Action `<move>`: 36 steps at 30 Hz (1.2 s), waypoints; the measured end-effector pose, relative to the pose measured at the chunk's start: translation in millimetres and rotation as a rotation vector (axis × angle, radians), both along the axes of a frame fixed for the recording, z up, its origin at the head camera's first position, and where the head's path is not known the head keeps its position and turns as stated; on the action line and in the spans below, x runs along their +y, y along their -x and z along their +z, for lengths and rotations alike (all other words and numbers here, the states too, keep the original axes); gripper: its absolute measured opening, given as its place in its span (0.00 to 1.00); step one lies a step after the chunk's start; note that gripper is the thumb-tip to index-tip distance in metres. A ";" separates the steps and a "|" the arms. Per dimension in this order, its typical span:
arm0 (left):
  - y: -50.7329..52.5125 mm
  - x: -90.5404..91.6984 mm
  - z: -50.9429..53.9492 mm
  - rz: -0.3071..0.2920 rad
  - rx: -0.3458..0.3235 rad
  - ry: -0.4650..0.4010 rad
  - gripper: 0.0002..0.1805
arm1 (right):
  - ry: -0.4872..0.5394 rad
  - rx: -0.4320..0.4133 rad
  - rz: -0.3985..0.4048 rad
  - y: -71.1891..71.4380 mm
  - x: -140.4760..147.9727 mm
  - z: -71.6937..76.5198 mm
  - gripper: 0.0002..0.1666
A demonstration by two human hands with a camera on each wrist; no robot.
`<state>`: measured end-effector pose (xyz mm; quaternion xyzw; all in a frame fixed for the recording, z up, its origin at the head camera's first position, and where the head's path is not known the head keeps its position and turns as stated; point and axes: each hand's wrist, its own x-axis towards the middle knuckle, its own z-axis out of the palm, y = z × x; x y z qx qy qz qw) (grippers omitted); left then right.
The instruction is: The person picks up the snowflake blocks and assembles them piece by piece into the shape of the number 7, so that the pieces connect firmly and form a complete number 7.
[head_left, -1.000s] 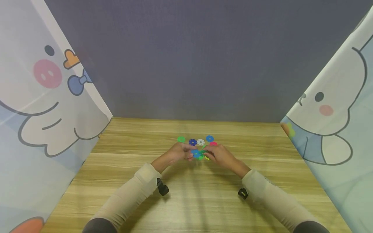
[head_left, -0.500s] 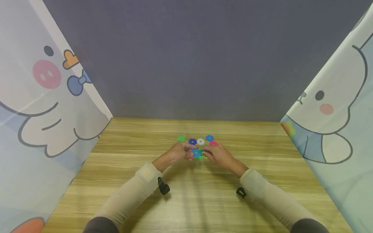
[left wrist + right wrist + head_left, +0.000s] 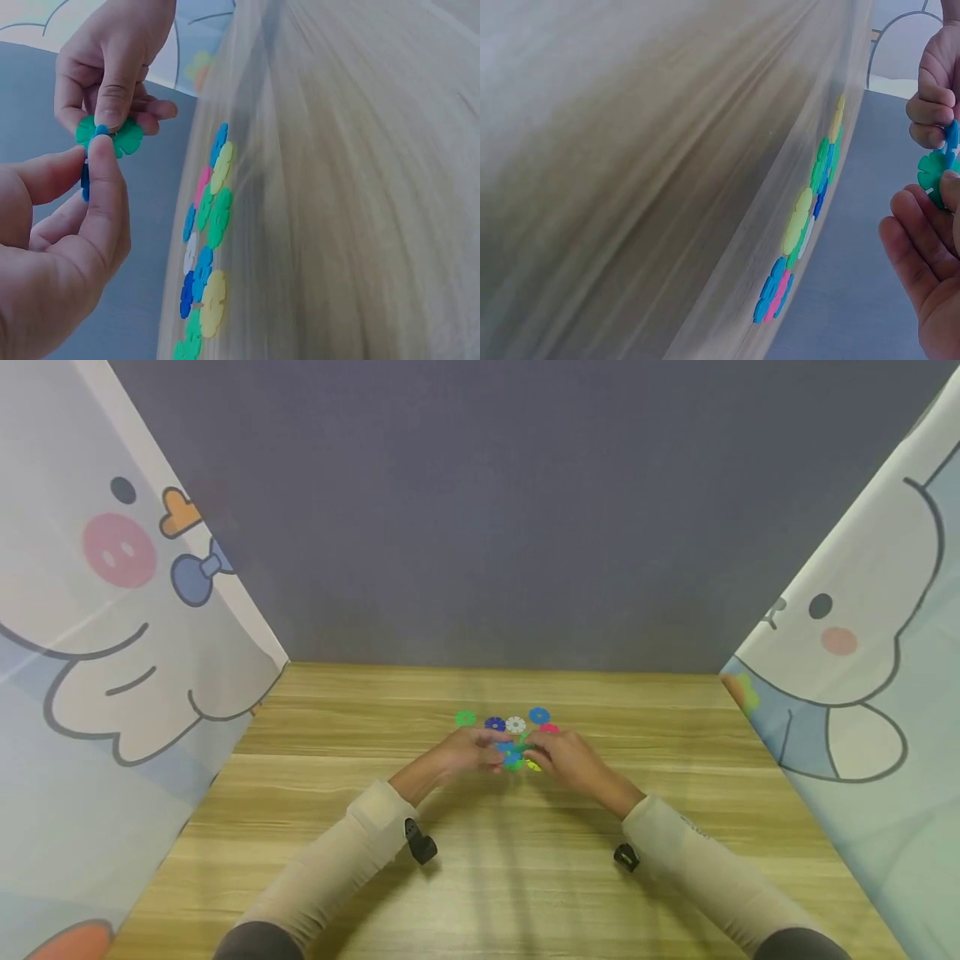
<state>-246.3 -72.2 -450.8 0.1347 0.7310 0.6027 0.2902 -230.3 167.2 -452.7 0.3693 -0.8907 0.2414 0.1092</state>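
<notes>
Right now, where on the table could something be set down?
Bare: the table between the sleeves, and patches from left hand and right hand out to the cartoon walls. Crowded: the middle, discs below and just beyond both hands.

No readable text; small marks (image 3: 694, 827) on right sleeve (image 3: 705, 872) illegible.

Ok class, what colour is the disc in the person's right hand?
Green; the disc shows best in the left wrist view.
</notes>
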 end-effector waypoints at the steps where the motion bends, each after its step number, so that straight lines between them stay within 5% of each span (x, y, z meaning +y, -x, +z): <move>1: 0.0 0.4 -0.4 0.001 -0.006 -0.008 0.26 | 0.003 -0.007 -0.003 0.0 0.0 -0.2 0.07; 13: -2.6 1.1 4.9 0.017 -0.003 0.004 0.32 | 0.006 -0.050 -0.025 0.4 0.2 2.2 0.09; 24: -1.5 -8.3 15.0 0.082 0.069 0.122 0.31 | -0.074 -0.113 -0.061 6.0 8.2 10.1 0.13; 36: -0.3 -17.4 10.5 0.090 0.081 0.114 0.30 | -0.094 -0.131 -0.093 23.2 23.2 15.6 0.14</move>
